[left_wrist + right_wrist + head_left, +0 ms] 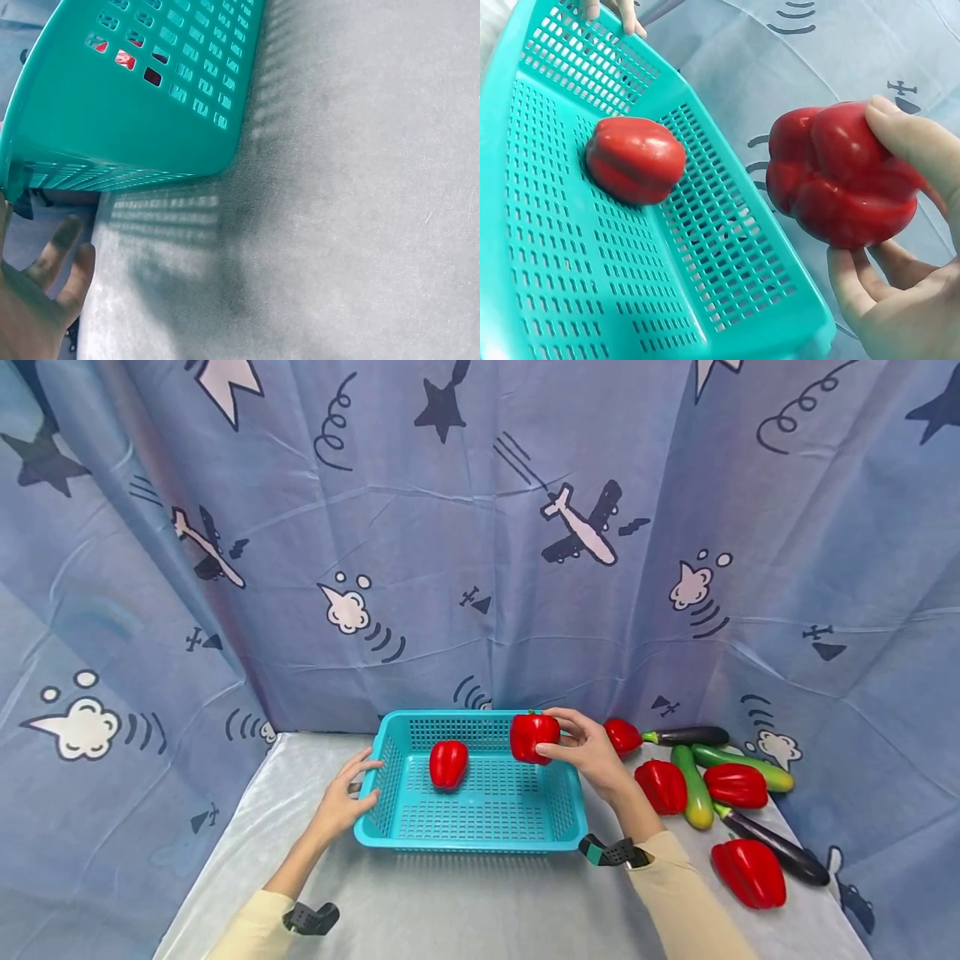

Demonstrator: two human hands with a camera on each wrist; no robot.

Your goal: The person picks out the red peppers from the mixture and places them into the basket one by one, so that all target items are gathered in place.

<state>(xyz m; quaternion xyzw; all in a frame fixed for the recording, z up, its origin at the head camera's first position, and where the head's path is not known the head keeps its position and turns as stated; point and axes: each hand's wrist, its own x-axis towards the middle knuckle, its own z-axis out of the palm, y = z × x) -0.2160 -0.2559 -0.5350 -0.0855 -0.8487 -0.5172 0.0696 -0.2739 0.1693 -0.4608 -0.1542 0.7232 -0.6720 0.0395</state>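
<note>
My right hand (pixel 592 756) grips a red bell pepper (pixel 534 738) above the right part of a turquoise plastic basket (pixel 472 845). In the right wrist view, the thumb lies on one side of this pepper and the fingers support it from below. Another red bell pepper (pixel 635 160) lies on the basket floor, left of the middle. My left hand (pixel 341 802) holds the basket's left rim, with fingertips over the edge. The left wrist view shows two fingers (pixel 75 281) outside the basket wall, apart from it.
Right of the basket lie several more red bell peppers (pixel 748 872), long eggplants (pixel 780 846) and green cucumber-like vegetables (pixel 693 785). A white cloth (pixel 480 910) covers the table. Behind it hangs a blue curtain (pixel 450 635) printed with airplanes and stars.
</note>
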